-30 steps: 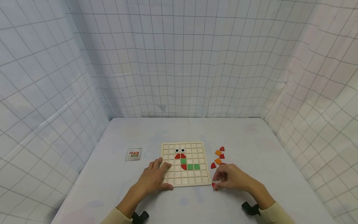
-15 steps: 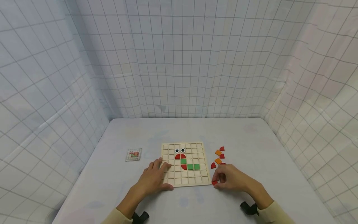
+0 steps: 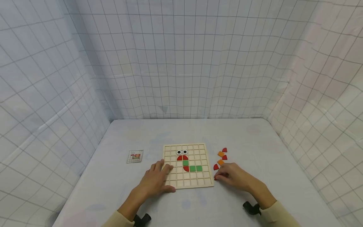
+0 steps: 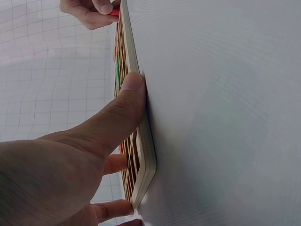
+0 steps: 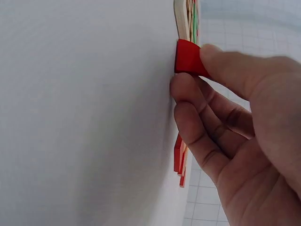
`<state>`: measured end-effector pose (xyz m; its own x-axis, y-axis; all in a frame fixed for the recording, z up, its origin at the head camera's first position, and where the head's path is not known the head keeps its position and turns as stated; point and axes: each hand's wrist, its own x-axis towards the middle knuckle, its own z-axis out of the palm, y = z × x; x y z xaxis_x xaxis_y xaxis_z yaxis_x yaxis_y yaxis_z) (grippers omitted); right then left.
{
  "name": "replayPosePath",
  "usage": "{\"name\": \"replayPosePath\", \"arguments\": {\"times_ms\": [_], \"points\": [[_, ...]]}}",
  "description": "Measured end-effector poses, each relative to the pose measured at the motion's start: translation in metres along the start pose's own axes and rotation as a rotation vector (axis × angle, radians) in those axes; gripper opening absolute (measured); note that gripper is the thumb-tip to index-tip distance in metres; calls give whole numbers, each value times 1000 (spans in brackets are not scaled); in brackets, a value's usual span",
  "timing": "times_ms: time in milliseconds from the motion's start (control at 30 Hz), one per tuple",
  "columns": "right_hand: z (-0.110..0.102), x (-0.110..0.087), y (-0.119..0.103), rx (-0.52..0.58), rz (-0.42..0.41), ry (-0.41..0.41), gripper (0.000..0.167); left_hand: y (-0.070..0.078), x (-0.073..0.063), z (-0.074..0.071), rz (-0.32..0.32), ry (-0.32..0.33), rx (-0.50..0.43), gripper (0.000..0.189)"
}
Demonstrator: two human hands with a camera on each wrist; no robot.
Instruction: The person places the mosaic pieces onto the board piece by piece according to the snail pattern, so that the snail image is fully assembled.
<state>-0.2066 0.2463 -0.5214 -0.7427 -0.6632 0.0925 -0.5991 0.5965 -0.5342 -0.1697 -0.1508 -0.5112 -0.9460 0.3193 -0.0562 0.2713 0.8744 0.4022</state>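
Right hand (image 3: 236, 178): thumb and finger pinch red quarter-circle tile (image 5: 189, 58), just beside pale wooden grid board (image 3: 194, 182). Orange square tiles (image 3: 221, 154) and loose red quarter-circles (image 3: 216, 167) lie beyond these fingers. Left hand (image 3: 154, 180): fingers spread, resting on board's left side, thumb at near edge. Green square tiles (image 3: 192, 168) on board, right of left fingertips.

From the head we catch only a sliver of the red, curved-edged piece (image 5: 187, 59) past the right hand (image 3: 234, 176); the left hand (image 3: 154, 180) covers part of the pale wooden grid board (image 3: 200, 182). Fine detail on the small white card (image 3: 135, 156) escapes us.
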Motion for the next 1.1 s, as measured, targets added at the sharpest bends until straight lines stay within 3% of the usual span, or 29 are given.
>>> {"name": "replayPosePath", "arguments": {"times_ms": [167, 333, 600, 900, 1100], "points": [[2, 3, 4, -30, -26, -8, 11, -2, 2, 2, -2, -16, 13, 93], [2, 2, 4, 20, -3, -23, 8, -1, 0, 4, -2, -17, 7, 93], [-3, 12, 3, 59, -41, 111, 13, 0, 1, -1, 2, -11, -8, 91], [3, 30, 1, 69, -49, 197, 18, -2, 2, 0, 11, -6, -19, 90], [10, 41, -3, 99, 14, 204, 14, -1, 2, -1, 8, -9, -13, 91]]}}
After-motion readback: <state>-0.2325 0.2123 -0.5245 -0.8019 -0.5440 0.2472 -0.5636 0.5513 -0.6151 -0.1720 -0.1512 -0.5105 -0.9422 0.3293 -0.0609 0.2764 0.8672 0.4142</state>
